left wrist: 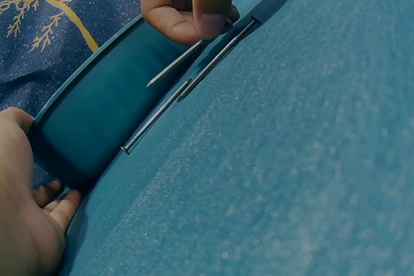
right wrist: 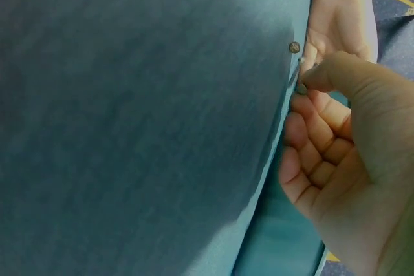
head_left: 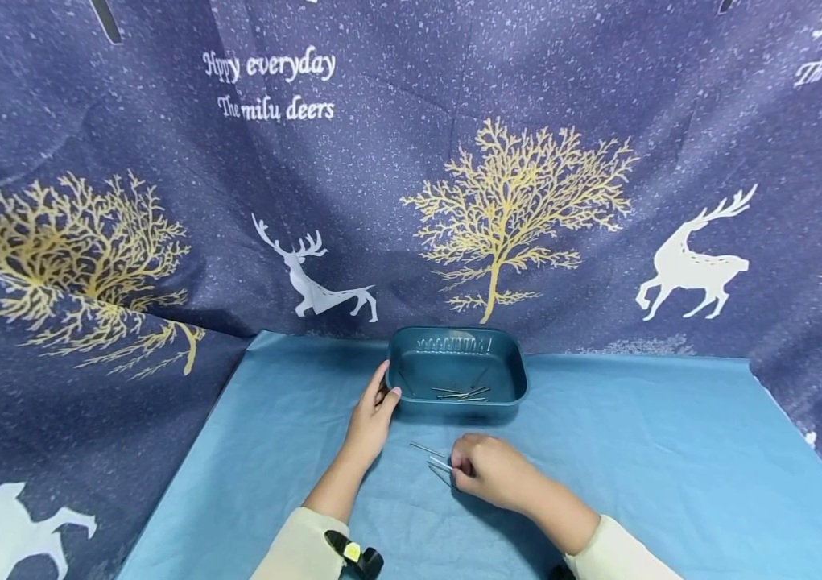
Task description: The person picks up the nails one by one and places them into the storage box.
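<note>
A deep teal rectangular tray (head_left: 454,408) stands near the back edge of the blue cloth, with several metal nails (head_left: 463,395) lying in it. My left hand (head_left: 370,419) grips its left end, thumb by the front corner and fingers along the side. In front of the tray, my right hand (head_left: 490,471) pinches a nail (left wrist: 171,66) between thumb and fingertips, its point sticking out to the left. Beneath it, two more nails (left wrist: 155,117) lie on the cloth, almost end to end. In the right wrist view, the right hand's thumb partly hides the held nail.
Blue cloth (head_left: 635,451) covers the table and stretches out on both sides of the tray. Directly behind hangs a dark blue curtain (head_left: 382,161) printed with yellow trees and white deer. A strap with a black device (head_left: 356,556) sits around the left sleeve.
</note>
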Motion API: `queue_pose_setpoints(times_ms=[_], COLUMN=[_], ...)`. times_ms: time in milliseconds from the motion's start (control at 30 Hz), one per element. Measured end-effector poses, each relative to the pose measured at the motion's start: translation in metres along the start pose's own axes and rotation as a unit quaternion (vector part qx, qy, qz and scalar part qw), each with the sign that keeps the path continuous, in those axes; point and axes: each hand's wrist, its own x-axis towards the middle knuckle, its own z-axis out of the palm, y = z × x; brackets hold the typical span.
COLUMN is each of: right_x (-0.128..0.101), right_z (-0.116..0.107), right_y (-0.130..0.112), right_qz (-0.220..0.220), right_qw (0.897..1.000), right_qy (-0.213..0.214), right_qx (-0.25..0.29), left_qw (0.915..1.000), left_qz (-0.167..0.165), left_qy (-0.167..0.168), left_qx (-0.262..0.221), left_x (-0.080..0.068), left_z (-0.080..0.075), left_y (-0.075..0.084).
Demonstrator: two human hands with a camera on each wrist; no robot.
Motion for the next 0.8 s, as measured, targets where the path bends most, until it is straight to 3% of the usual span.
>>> queue_pose_setpoints(times_ms=[633, 800], right_x=[0.0007, 0.0024], right_z=[-0.0022, -0.0038], right_y=[-0.0014, -0.001], right_qz=[0.046, 0.055], right_qw=[0.998, 0.996], right_qy=[0.034, 0.062], right_qx=[0.016, 0.024], left_qw=[1.0, 1.0], left_qz=[-0.004, -0.002], left_qy=[-0.001, -0.003], left_qx=[0.0, 0.001], left_x=[-0.0005, -0.001], left_z=[0.0001, -0.0004], left_y=[0.0022, 0.0024])
